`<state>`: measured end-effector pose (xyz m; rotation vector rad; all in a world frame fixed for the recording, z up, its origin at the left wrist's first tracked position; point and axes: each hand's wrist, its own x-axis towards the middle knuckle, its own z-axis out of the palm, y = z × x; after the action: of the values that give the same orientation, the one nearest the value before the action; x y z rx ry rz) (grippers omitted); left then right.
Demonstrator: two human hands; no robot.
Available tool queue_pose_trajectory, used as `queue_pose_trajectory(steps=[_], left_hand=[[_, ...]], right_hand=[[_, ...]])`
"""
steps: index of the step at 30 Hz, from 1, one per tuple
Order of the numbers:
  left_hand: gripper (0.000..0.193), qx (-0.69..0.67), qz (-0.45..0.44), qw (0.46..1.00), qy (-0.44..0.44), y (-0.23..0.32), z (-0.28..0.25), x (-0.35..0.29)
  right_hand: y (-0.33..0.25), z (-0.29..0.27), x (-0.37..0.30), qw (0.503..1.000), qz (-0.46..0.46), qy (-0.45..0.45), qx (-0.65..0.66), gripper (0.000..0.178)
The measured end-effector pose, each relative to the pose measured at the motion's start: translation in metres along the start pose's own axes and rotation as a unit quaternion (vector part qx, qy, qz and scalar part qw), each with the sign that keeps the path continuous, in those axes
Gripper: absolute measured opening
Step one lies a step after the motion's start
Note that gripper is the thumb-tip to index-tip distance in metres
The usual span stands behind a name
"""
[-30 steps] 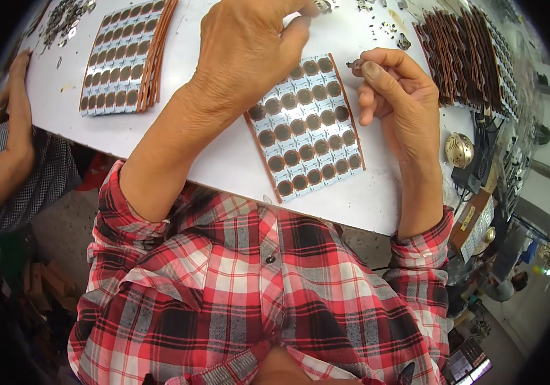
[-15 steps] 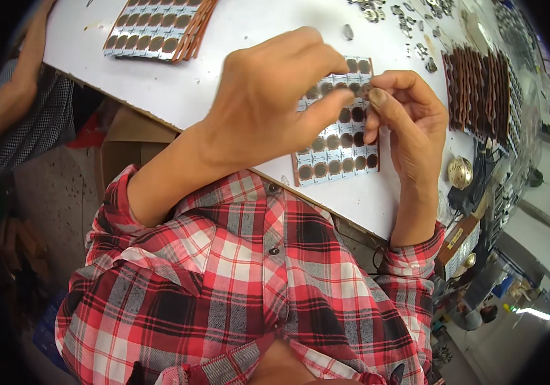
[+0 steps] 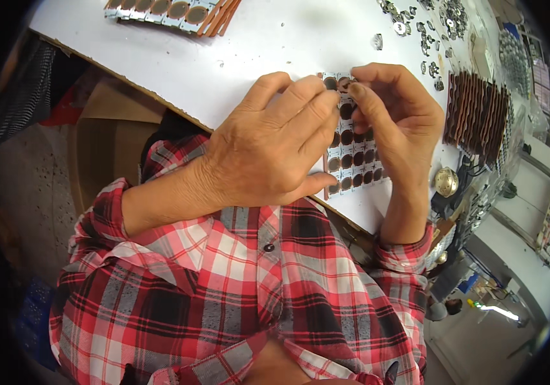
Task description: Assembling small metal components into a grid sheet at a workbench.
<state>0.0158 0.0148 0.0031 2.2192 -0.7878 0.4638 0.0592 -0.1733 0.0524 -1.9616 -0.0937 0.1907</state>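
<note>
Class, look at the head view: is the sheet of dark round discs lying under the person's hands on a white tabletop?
Yes: the sheet of discs lies on the white tabletop, partly covered by the left hand and right hand.

The shirt (image 3: 249,289) is a plaid of red, white and black-grey checks. The desk (image 3: 268,45) is white with a brown raw edge. The sheet (image 3: 352,144) is pale, patterned with rows of dark brown round discs. The stacked strips (image 3: 477,115) are reddish brown. The small loose parts (image 3: 426,29) are silvery grey.

head cam | 1 fisheye view | looks steeply down, close over white table (image 3: 255,58) edge and chest
</note>
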Motion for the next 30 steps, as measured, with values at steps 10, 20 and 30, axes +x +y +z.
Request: queue_pose_trajectory(steps=[10, 20, 30], left_hand=[[0.056, 0.003, 0.079, 0.997, -0.001, 0.001, 0.007, -0.010], [0.049, 0.024, 0.089, 0.995, 0.035, 0.002, 0.017, -0.009], [0.048, 0.018, 0.078, 0.997, 0.018, 0.004, 0.012, -0.007]], right_hand=[[0.012, 0.008, 0.000, 0.998, -0.044, -0.027, -0.048, 0.016], [0.013, 0.013, -0.003, 0.988, -0.096, -0.004, -0.124, 0.011], [0.007, 0.005, 0.007, 0.981, -0.124, -0.064, -0.135, 0.012]])
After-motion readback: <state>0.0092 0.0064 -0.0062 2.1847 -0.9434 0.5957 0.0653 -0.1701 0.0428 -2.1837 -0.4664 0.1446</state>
